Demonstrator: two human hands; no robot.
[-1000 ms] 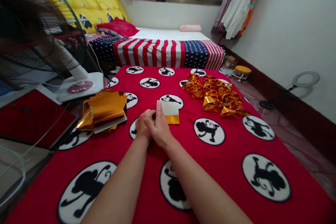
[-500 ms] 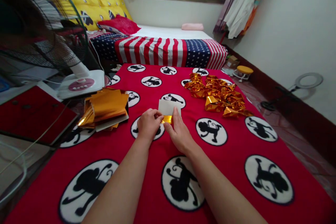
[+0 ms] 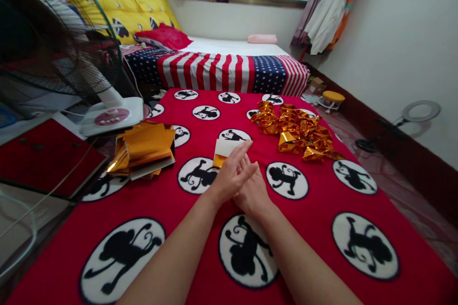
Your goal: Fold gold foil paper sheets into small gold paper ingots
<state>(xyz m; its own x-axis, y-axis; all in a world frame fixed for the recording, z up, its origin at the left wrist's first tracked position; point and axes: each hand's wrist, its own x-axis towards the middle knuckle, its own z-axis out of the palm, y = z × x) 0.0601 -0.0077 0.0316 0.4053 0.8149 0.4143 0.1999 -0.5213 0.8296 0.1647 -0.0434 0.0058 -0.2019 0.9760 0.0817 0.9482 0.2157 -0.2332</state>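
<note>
A sheet of paper [image 3: 226, 147], pale on its upper part with a gold folded strip [image 3: 218, 161] along its near edge, lies on the red cloth. My left hand [image 3: 231, 176] has its fingers stretched out and crosses over the right hand at the sheet's near right side. Beneath it, my right hand [image 3: 254, 193] lies with its fingers straight, partly covered by the left. Both hands hide the right part of the sheet. To the left rests a stack of gold foil papers [image 3: 148, 145]. Folded gold foil pieces [image 3: 300, 128] are heaped at the right.
The red cloth [image 3: 304, 233] with monkey circles covers the table. An electric fan [image 3: 110, 114] stands at the left, beside a dark red panel [image 3: 46, 152]. Beyond the table is a bed [image 3: 211, 69]; a yellow stool [image 3: 333, 96] stands on the floor at right.
My left hand has moved right, from the sheet's left edge to over my right hand. Its bent fingers have straightened. More of the gold strip's left end shows.
</note>
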